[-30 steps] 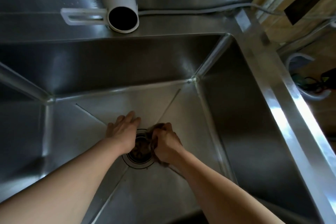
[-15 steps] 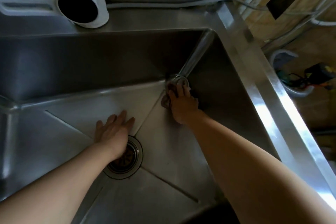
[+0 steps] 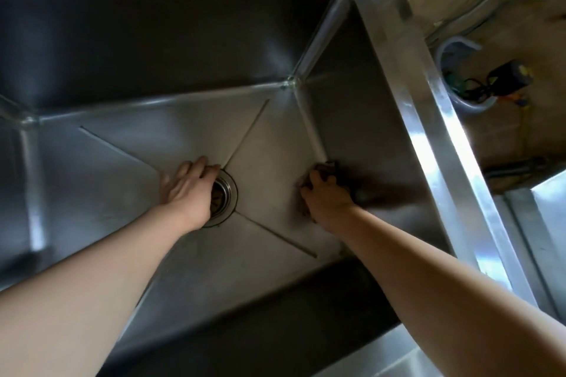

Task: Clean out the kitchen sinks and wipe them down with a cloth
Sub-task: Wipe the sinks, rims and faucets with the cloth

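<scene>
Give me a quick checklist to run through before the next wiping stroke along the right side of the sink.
1. Cloth in hand: ok. The right hand grips the dark cloth, mostly hidden under the fingers.
2. Cloth on steel: ok. It sits at the seam where the floor meets the sink's right wall.
3. Bracing: ok. The left hand rests flat on the sink floor beside the drain.
4. Drain clear: not ok. Brownish debris shows in the strainer.
5. Path towards the far right corner: ok, nothing lies along it.
6. Floor wiped clean: cannot tell, too dim.
</scene>
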Motion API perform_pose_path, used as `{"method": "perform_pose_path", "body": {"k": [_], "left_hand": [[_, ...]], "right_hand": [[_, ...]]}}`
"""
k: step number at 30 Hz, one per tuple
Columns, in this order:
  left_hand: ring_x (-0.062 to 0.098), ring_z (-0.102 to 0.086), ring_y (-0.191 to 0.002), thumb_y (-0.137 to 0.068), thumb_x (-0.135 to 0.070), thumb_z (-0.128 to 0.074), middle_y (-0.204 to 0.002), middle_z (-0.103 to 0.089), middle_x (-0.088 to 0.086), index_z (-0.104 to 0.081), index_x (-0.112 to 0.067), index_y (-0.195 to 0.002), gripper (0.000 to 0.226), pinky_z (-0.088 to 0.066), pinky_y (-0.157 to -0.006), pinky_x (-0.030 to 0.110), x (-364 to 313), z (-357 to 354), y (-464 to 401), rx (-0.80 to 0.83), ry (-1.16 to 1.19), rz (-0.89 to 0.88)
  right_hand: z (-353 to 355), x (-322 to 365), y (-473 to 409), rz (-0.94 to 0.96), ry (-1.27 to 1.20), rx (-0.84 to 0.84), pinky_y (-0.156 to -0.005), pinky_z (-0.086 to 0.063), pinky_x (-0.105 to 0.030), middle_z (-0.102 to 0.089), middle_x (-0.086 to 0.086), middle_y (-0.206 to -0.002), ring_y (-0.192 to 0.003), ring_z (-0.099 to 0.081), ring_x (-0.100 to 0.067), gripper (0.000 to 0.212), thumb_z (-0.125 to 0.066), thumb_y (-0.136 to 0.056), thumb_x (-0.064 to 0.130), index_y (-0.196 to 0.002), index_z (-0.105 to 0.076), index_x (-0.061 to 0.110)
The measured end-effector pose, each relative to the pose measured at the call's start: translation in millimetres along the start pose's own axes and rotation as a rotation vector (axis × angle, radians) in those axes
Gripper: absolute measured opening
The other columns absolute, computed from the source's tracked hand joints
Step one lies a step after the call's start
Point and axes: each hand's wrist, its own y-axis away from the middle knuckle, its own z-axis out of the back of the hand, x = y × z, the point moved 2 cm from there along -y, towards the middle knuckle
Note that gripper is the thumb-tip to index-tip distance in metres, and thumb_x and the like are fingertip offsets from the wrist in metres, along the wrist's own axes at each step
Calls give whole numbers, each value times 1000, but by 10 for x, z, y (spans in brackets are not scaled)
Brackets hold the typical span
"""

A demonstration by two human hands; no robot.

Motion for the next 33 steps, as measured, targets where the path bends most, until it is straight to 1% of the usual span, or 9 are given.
{"method": "perform_pose_path", "body": {"k": [4,7,11,14,16,20,24,30,33], "left_hand": [[28,-8,-143,-79,-3,-59,-158,0,3,-16,-31,-149,87,-22,-111,47,74,-147,269,68,41,83],[34,-4,-144,-83,-6,-57,-157,8,10,-11,-34,-149,85,-18,-114,50,161,-241,435,129,56,174],[40,-10,-142,-84,-10,-57,-155,10,18,-8,-32,-150,85,-21,-114,49,320,-333,582,171,33,285],[36,-9,-143,-81,-7,-59,-155,8,18,-6,-27,-150,90,-22,-113,49,418,-398,650,173,6,307],[32,-9,-144,-79,-9,-61,-156,8,14,-5,-23,-150,92,-24,-112,48,463,-418,678,162,2,297],[26,-8,-146,-79,-6,-58,-159,11,4,-2,-19,-151,93,-21,-114,47,555,-392,686,159,68,278],[22,-5,-145,-81,-7,-54,-159,4,-3,-5,-16,-151,86,-22,-114,48,725,-379,767,127,59,241],[24,-9,-144,-85,-5,-48,-159,4,-6,-12,-18,-150,76,-23,-112,49,906,-408,946,174,73,243],[24,-10,-145,-85,-3,-48,-159,6,-9,-13,-18,-151,76,-24,-113,48,980,-400,976,190,94,234]], "right_hand": [[-156,3,257,6,87,149,-102,-37,-56,-4,-10,-155,-136,-19,-44,51,-39,-99,18,-148,-27,21],[-260,31,394,56,211,222,-106,-32,-58,-8,-20,-153,-137,-17,-48,58,-42,-99,23,-150,-18,7],[-296,73,566,93,229,344,-104,-36,-46,-31,-20,-148,-131,-36,-42,51,-37,-101,27,-146,-27,4],[-279,123,636,71,294,362,-104,-36,-54,-30,-25,-146,-130,-36,-46,50,-34,-102,27,-144,-29,-1],[-263,110,596,86,333,381,-107,-34,-48,-31,-22,-147,-133,-35,-40,50,-38,-101,28,-143,-31,2],[-251,228,481,195,302,334,-102,-43,-44,-49,-17,-138,-127,-47,-35,42,-61,-89,13,-129,-53,2],[-276,578,432,234,125,239,-96,-46,-38,-58,-14,-126,-115,-56,-32,30,-58,-88,4,-118,-58,2],[-189,1424,550,370,47,243,-87,-53,-40,-59,-19,-119,-108,-59,-38,34,-65,-79,1,-113,-61,1],[-123,1779,635,430,-15,203,-76,-48,-32,-60,-19,-119,-107,-60,-35,37,-65,-80,3,-117,-62,2]]}}
